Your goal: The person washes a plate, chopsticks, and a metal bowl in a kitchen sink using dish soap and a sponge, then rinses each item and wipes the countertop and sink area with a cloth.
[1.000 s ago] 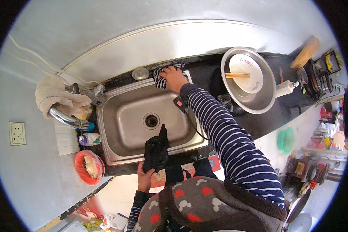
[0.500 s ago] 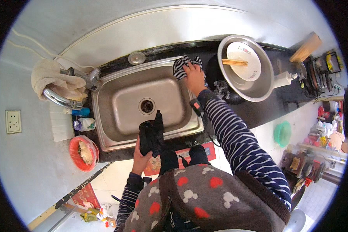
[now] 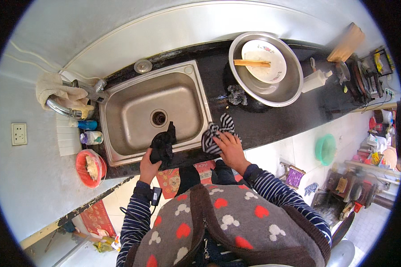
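My left hand (image 3: 149, 167) is closed on a bunched black cloth (image 3: 162, 149) at the near edge of the stainless steel sink (image 3: 136, 120). One end of that cloth sticks up over the basin. My right hand (image 3: 231, 150) presses a black-and-white striped cloth (image 3: 210, 139) onto the dark countertop beside the sink's near right corner. Its fingers are bent over the crumpled fabric. Part of the striped cloth is hidden under them.
A metal basin (image 3: 294, 84) with a white bowl (image 3: 276, 71) and chopsticks (image 3: 252, 63) stands right of the sink, beside a steel wool scourer (image 3: 237, 95). A faucet (image 3: 60, 109), bottles and a red bin (image 3: 101, 171) are at left. A white bottle (image 3: 315, 81) lies farther right.
My right hand has dragged the striped cloth from the sink's far right corner toward me to the near right corner. My left hand still holds the black cloth. The view has shifted slightly.
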`<state>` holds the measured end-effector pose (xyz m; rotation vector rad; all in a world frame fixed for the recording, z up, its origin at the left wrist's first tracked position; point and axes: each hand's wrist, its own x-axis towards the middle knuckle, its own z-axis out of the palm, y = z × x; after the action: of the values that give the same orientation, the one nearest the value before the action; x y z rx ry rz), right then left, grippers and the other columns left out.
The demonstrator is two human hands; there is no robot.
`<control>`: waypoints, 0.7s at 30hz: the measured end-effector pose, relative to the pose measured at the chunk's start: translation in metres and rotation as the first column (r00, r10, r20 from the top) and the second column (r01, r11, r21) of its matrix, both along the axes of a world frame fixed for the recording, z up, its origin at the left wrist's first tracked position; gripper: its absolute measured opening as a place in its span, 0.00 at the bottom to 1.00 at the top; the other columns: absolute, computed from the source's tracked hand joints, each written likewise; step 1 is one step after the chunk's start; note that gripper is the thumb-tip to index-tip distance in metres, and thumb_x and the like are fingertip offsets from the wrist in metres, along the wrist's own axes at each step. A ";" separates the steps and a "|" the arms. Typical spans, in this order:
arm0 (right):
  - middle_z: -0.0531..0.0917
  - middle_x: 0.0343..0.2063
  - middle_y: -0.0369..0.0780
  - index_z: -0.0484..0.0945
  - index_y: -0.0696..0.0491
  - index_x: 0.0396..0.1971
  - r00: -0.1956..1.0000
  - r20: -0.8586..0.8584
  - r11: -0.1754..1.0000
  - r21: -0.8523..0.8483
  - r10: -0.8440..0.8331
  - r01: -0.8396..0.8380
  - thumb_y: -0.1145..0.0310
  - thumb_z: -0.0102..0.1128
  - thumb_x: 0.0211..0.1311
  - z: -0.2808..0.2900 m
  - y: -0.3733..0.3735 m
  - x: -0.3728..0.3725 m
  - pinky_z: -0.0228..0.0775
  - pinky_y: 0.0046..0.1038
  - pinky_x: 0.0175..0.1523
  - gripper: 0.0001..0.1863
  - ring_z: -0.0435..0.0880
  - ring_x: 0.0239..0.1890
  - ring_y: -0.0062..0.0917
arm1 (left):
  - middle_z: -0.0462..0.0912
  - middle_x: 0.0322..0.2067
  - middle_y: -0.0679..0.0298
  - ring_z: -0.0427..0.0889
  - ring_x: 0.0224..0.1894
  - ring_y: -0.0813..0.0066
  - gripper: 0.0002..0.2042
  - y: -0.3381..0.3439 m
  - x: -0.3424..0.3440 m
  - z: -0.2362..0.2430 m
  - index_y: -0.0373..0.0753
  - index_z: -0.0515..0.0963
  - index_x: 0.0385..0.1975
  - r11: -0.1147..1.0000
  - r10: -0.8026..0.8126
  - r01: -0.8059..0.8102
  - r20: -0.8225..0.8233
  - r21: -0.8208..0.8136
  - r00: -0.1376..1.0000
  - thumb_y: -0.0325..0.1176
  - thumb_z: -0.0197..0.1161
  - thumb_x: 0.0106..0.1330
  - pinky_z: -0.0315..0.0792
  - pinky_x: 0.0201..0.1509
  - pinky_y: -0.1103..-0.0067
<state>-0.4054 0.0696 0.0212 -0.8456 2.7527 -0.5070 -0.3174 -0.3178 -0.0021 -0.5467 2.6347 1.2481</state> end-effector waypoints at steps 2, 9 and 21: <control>0.67 0.69 0.40 0.68 0.45 0.67 0.999 -0.045 0.999 -0.018 0.030 -0.031 0.71 0.67 0.51 0.000 0.012 0.007 0.56 0.50 0.70 0.38 0.64 0.69 0.40 | 0.80 0.55 0.53 0.82 0.54 0.63 0.34 0.005 -0.017 0.014 0.32 0.70 0.63 0.961 0.143 -0.199 0.275 0.190 0.951 0.23 0.73 0.53 0.75 0.59 0.72; 0.69 0.68 0.38 0.71 0.44 0.65 1.000 -0.002 0.990 -0.143 0.005 -0.005 0.75 0.64 0.48 -0.008 0.020 0.004 0.56 0.54 0.69 0.38 0.65 0.68 0.40 | 0.81 0.53 0.62 0.81 0.52 0.72 0.30 0.056 -0.149 0.097 0.33 0.71 0.63 0.773 -0.004 0.138 -0.213 0.619 0.977 0.20 0.70 0.57 0.76 0.58 0.74; 0.69 0.68 0.38 0.70 0.45 0.65 0.999 -0.024 0.991 -0.132 -0.025 0.022 0.74 0.67 0.47 -0.011 0.017 0.005 0.56 0.52 0.70 0.39 0.66 0.68 0.39 | 0.63 0.71 0.49 0.77 0.60 0.55 0.46 0.189 -0.293 0.055 0.49 0.48 0.77 0.869 -0.302 0.344 -0.171 0.356 0.938 0.33 0.71 0.62 0.77 0.59 0.67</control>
<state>-0.4002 0.0868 0.0105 -0.8552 2.7811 -0.6934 -0.6107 -0.1290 0.0526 0.0316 2.3331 1.6499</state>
